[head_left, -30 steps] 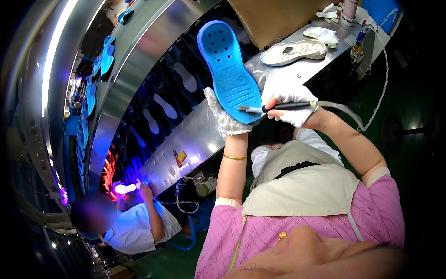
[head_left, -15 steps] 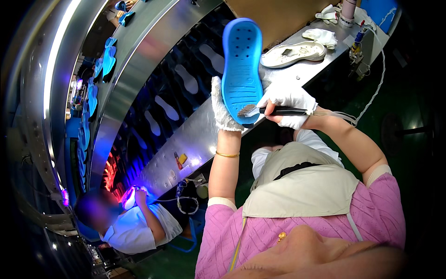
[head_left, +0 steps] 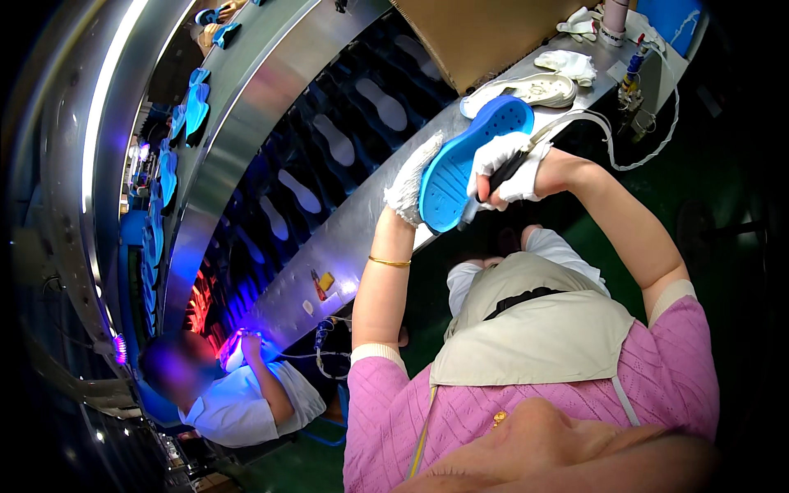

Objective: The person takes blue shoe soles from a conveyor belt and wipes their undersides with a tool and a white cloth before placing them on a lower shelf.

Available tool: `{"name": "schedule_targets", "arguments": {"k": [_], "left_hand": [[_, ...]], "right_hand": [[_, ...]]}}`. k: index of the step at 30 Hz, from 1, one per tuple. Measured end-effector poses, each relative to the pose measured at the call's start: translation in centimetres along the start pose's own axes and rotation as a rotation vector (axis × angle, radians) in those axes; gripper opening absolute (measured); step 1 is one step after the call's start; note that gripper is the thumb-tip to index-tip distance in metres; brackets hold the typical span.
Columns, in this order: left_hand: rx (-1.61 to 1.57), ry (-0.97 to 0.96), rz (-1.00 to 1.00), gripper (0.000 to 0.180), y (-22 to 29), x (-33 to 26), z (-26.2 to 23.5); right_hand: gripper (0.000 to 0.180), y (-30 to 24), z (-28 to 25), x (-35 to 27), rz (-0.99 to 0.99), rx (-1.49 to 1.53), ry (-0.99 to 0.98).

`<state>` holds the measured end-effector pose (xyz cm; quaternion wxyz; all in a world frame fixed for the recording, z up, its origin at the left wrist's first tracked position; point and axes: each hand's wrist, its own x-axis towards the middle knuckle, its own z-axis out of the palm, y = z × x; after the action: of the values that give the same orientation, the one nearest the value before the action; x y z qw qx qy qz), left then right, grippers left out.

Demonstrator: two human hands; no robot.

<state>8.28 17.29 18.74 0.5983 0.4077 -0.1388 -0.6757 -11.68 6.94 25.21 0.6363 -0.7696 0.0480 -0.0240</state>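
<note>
My left hand [head_left: 411,185], in a white knit glove, grips a blue shoe sole [head_left: 462,168] along its left side. The sole leans up to the right, its grooved inner face and small round holes showing. In my right hand [head_left: 496,154], whose white glove leaves some fingertips bare, is a black-handled brush [head_left: 509,168]. A pale tube [head_left: 598,119] trails from behind this hand. The brush's lower end is at the sole's near right edge; I cannot tell whether the bristles touch it. Just beyond the sole, a white shoe [head_left: 552,89] lies on the metal ledge.
A cardboard box [head_left: 481,37] stands at the far side. White gloves [head_left: 567,64] lie on the metal ledge [head_left: 362,222]. Pale soles [head_left: 333,141] rest on the dark rack. Blue shoe parts [head_left: 196,107] line the conveyor. A co-worker [head_left: 246,403] sits at the lower left, near purple light.
The sole has tilted to the right and come lower, turning in my left hand. My right hand has swung the brush from the sole's inner face to its near right edge.
</note>
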Motion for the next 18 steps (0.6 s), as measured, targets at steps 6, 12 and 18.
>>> {"name": "schedule_targets", "arguments": {"k": [6,12,18], "left_hand": [[0.091,-0.002,-0.052,0.032,0.6,-0.4,0.1],[0.045,0.021,-0.009,0.039,0.0,-1.6,1.7],[-0.340,-0.240,-0.049,0.073,-2.1,-2.6,4.0]], "right_hand": [[0.012,0.8,-0.5,-0.2,0.032,-0.127,0.023],[0.012,-0.3,-1.0,-1.5,0.024,0.018,0.108],[0.013,1.6,-2.3,-0.8,-0.016,-0.130,0.364]]}}
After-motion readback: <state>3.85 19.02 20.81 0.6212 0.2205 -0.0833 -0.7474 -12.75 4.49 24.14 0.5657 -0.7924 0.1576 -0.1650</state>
